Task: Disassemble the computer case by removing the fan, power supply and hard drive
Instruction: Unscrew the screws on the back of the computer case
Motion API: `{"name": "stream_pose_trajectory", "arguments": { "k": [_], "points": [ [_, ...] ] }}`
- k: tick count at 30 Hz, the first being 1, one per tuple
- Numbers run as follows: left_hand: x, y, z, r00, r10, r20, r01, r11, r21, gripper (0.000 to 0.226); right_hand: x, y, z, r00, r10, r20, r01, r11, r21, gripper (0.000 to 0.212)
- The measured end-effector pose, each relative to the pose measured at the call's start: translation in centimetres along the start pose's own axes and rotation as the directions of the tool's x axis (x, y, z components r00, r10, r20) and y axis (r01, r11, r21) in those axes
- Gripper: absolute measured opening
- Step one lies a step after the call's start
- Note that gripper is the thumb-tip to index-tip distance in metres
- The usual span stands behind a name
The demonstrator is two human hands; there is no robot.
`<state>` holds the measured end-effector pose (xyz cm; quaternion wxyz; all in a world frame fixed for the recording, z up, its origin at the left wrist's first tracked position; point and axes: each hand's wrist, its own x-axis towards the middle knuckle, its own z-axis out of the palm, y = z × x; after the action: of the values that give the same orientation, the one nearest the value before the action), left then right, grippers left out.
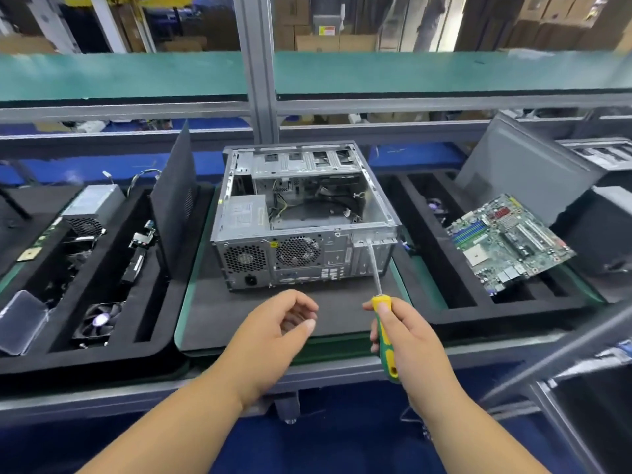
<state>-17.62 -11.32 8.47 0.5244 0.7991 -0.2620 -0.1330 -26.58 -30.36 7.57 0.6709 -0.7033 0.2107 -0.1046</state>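
Observation:
An open grey computer case (376, 203) lies on its side on a dark mat, rear panel facing me. Inside at the left sits the silver power supply (244, 215); a fan (298, 250) shows behind the rear grille, and loose cables lie in the bay. My right hand (407, 340) grips a yellow-green screwdriver (382, 331), its shaft pointing up at the case's rear right corner. My left hand (273, 331) hovers in front of the case, fingers loosely curled, holding nothing. I cannot make out a hard drive.
A black foam tray (150, 319) at left holds a power supply (92, 203), a fan (101, 321) and small parts. A side panel (174, 193) stands between tray and case. A green motherboard (506, 237) leans in the right tray. A metal post (261, 97) rises behind.

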Motion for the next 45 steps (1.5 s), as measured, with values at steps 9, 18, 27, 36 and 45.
{"name": "stream_pose_trajectory", "arguments": {
  "k": [9,18,27,36,45],
  "points": [
    [5.2,-1.6,-2.9,0.994,0.058,-0.097,-0.048,0.994,0.098,0.021,2.3,0.2,1.7,0.994,0.076,0.074,-0.080,0.995,0.060,0.019],
    [8.0,1.7,-3.3,0.996,0.091,-0.003,-0.083,0.895,-0.438,0.017,2.8,-1.1,3.9,0.969,-0.078,0.235,0.016,0.967,0.253,0.030],
    [7.6,1.7,-1.8,0.955,-0.106,0.279,0.216,0.889,-0.404,0.025,4.4,-3.9,5.3,0.982,-0.161,0.102,0.142,0.975,0.172,0.021],
    [4.8,4.4,-0.9,0.966,-0.050,0.252,0.193,0.787,-0.586,0.038,3.7,-7.2,4.6,0.967,-0.217,0.132,0.176,0.948,0.264,0.022],
    [2.1,5.4,-0.2,0.952,0.007,0.306,0.169,0.824,-0.541,0.024,2.1,-8.1,2.7,0.979,-0.203,0.022,0.185,0.929,0.321,0.013]
  ]
}}
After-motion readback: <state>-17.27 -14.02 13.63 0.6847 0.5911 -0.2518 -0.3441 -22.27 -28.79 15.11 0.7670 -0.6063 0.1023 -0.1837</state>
